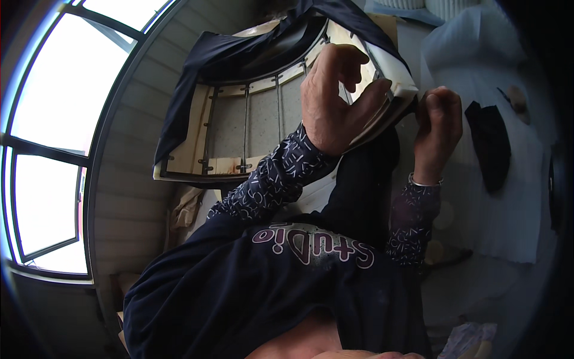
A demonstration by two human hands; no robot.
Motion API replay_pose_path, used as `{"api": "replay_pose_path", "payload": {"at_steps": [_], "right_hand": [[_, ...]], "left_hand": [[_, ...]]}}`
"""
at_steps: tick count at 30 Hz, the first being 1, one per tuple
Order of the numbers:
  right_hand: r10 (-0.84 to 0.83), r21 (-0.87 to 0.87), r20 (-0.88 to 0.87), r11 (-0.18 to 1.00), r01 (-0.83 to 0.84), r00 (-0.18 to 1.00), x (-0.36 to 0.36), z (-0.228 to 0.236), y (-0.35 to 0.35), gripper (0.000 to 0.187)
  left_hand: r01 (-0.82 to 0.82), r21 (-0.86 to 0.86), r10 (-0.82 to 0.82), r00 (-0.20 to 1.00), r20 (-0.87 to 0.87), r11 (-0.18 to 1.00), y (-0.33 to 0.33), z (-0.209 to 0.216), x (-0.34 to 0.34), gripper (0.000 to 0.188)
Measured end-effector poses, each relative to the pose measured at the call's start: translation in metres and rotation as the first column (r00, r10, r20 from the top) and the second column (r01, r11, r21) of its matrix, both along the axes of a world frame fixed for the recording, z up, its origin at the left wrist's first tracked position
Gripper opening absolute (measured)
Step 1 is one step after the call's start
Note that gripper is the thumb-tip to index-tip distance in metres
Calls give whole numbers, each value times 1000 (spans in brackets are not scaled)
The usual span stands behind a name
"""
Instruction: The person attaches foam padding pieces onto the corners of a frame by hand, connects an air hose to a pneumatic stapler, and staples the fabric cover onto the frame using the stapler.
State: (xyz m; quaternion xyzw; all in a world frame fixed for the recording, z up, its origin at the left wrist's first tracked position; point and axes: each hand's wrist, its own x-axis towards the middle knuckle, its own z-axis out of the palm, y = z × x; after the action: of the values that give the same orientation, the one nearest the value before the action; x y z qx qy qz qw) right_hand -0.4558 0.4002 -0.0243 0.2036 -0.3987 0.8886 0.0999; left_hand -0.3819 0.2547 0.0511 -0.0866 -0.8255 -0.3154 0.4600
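A wooden furniture frame (195, 131) with dark springs across its underside leans before me. White foam (391, 69) pads its right edge, and dark blue fabric (185, 99) drapes around it. My left hand (335, 99) is over the frame's right side, fingers curved and parted from the thumb, whose tip is close to the foam edge. Nothing shows between them. At the padded corner, my right hand (439, 116) is closed, its fingertips pinching the dark fabric's edge. Its other fingers are folded in, so the exact grip is partly hidden.
A dark cloth piece (490, 143) lies on the right, below a small tool (515, 103) that is hard to make out. Pale sheeting (478, 60) covers the surface there. White ribbed rolls (451, 7) stand at the far right. Windows (51, 137) line the left wall.
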Motion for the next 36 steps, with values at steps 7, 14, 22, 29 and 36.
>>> {"api": "replay_pose_path", "payload": {"at_steps": [7,14,22,29,36], "right_hand": [[49,56,-23,997,-48,999,3,0,-7,18],[43,26,35,999,-43,998,4,-1,6,19],[-38,192,-90,980,54,995,8,-12,14,15],[-121,255,-377,940,229,918,5,-1,8,13],[-106,253,-330,948,196,938,2,-8,-3,11]], "left_hand": [[-62,-168,58,998,-29,984,11,-2,-9,57],[124,117,-142,977,158,985,0,-3,2,35],[200,426,-366,861,353,882,-13,-11,17,36],[80,270,-179,913,367,960,-1,-7,19,37],[32,263,-138,908,395,964,-2,-7,25,38]]}}
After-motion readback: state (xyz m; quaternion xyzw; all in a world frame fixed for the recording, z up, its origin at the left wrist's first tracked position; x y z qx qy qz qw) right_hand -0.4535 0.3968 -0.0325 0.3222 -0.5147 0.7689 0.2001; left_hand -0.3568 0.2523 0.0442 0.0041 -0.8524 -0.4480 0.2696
